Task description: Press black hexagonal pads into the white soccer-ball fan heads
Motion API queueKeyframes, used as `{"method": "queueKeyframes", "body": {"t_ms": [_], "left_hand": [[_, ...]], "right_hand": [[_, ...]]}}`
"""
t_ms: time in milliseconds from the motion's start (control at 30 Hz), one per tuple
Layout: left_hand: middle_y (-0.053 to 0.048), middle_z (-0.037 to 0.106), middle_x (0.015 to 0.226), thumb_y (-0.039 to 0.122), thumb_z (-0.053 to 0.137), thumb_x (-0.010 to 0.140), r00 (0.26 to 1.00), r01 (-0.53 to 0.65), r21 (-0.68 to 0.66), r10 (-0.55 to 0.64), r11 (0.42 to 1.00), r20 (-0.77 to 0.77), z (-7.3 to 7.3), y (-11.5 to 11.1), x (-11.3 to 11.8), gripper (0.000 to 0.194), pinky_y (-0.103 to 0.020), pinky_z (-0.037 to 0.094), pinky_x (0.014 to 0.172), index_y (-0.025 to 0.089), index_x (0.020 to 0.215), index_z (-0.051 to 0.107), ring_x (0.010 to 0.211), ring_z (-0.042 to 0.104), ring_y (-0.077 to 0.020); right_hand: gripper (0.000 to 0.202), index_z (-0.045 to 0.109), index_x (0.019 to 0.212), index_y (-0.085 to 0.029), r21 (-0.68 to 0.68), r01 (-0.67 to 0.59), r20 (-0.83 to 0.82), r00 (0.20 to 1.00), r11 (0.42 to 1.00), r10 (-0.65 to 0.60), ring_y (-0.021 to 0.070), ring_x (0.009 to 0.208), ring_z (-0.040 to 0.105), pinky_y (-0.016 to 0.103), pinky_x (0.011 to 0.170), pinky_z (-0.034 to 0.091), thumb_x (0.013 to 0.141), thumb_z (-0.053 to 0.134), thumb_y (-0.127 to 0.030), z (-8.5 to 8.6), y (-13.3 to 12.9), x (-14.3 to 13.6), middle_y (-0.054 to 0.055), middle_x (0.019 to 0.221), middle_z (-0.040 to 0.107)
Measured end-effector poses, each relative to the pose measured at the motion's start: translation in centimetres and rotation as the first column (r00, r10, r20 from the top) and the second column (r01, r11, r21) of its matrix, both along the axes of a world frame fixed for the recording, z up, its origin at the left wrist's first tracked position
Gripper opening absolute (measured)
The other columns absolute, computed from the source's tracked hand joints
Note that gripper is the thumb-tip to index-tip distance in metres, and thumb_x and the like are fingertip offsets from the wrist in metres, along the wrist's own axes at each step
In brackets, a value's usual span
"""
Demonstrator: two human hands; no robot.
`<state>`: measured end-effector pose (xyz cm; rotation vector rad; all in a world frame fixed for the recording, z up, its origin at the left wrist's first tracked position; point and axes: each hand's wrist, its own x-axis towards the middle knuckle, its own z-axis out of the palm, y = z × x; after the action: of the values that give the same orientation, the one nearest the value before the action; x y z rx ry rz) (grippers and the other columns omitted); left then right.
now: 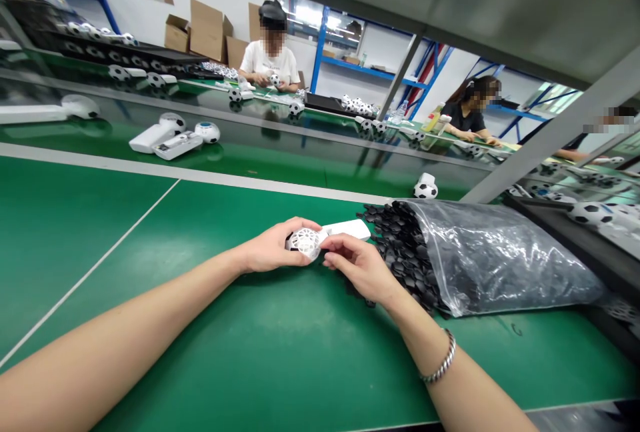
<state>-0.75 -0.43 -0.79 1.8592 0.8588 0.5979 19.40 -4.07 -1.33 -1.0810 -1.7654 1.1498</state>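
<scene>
My left hand (273,245) is closed round a white device with a round, football-patterned openwork head (306,243) and a flat white handle (350,229) pointing right. Dark gaps show in the head near my left fingers. At the head's right side, my right hand (357,262) has its thumb and fingertips pinched together; anything between them is too small to make out. Small black pieces (400,245) spill from a clear plastic bag (505,259) just right of my right hand.
Beyond the green table's (250,365) pale edge, a belt (280,165) carries white devices (170,139) and a football-headed one (425,187). A slanted metal post (550,132) stands at right. Co-workers (273,52) sit opposite. A dark tray (560,232) lies beyond the bag.
</scene>
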Motion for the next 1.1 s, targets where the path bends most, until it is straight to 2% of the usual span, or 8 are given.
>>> {"method": "queueKeyframes", "body": {"t_ms": [100,233,433,733,833,1000,1100], "left_hand": [[-0.003,0.052,0.112,0.027,0.06,0.067,1.0,-0.01,0.004,0.01,1.0,0.001,-0.12,0.05,0.0,0.051,-0.029,0.043,0.08,0.022,0.116,0.045,0.097,0.052,-0.0196],[-0.003,0.052,0.112,0.026,0.06,0.067,0.999,-0.036,0.036,0.037,0.999,-0.027,-0.35,0.06,-0.05,0.051,-0.03,0.042,0.081,0.023,0.116,0.046,0.097,0.051,-0.02],[-0.002,0.051,0.111,0.025,0.061,0.066,0.998,-0.045,0.064,0.048,0.997,-0.037,-0.47,0.07,-0.11,0.05,-0.03,0.041,0.082,0.023,0.114,0.047,0.097,0.05,-0.0205],[-0.003,0.05,0.111,0.024,0.06,0.066,0.997,-0.058,0.091,0.062,0.994,-0.044,-0.44,-0.01,0.11,0.05,-0.031,0.04,0.082,0.024,0.114,0.048,0.097,0.05,-0.021],[-0.003,0.051,0.109,0.024,0.06,0.065,0.997,-0.062,0.084,0.066,0.994,-0.041,-0.35,-0.06,0.22,0.049,-0.031,0.04,0.081,0.024,0.113,0.048,0.096,0.05,-0.021],[-0.003,0.05,0.109,0.023,0.06,0.064,0.997,-0.068,0.087,0.071,0.994,-0.041,-0.31,-0.14,0.29,0.05,-0.032,0.04,0.083,0.023,0.113,0.048,0.097,0.049,-0.0217],[-0.003,0.05,0.109,0.023,0.059,0.065,0.997,-0.066,0.084,0.069,0.994,-0.041,-0.39,-0.14,0.24,0.05,-0.032,0.04,0.082,0.023,0.114,0.047,0.097,0.05,-0.0215]], "right_hand": [[0.013,0.061,0.088,-0.021,0.042,0.032,0.025,0.999,0.999,-0.034,0.0117,0.074,0.057,0.026,0.07,0.048,0.078,0.052,-0.022,0.12,0.08,-0.04,0.002,0.088,0.056],[0.019,0.061,0.095,-0.021,0.147,0.032,0.088,0.995,0.989,-0.046,0.0126,0.077,0.055,0.026,0.071,0.047,0.077,0.055,-0.02,0.05,0.18,-0.09,0.003,0.087,0.056],[0.011,0.063,0.086,-0.021,0.333,0.087,0.174,0.973,0.939,-0.151,0.0142,0.077,0.053,0.025,0.065,0.044,0.079,0.055,-0.022,0.41,0.0,-0.17,0.003,0.084,0.056],[0.014,0.059,0.092,-0.019,0.307,0.044,0.189,0.976,0.951,-0.106,0.0129,0.076,0.054,0.026,0.071,0.044,0.081,0.05,-0.02,0.11,-0.03,-0.22,0.002,0.083,0.058],[0.011,0.057,0.089,-0.018,0.276,0.05,0.165,0.981,0.96,-0.099,0.013,0.075,0.055,0.025,0.07,0.045,0.08,0.051,-0.02,0.07,-0.05,-0.21,0.002,0.082,0.059],[0.008,0.06,0.081,-0.018,0.345,0.031,0.227,0.967,0.938,-0.116,0.0124,0.069,0.052,0.024,0.063,0.042,0.079,0.053,-0.022,0.5,-0.24,-0.39,0.002,0.078,0.057],[0.008,0.06,0.082,-0.018,0.327,0.04,0.221,0.968,0.944,-0.118,0.0118,0.066,0.052,0.023,0.062,0.042,0.079,0.053,-0.023,0.46,-0.28,-0.55,0.001,0.076,0.059]]}}
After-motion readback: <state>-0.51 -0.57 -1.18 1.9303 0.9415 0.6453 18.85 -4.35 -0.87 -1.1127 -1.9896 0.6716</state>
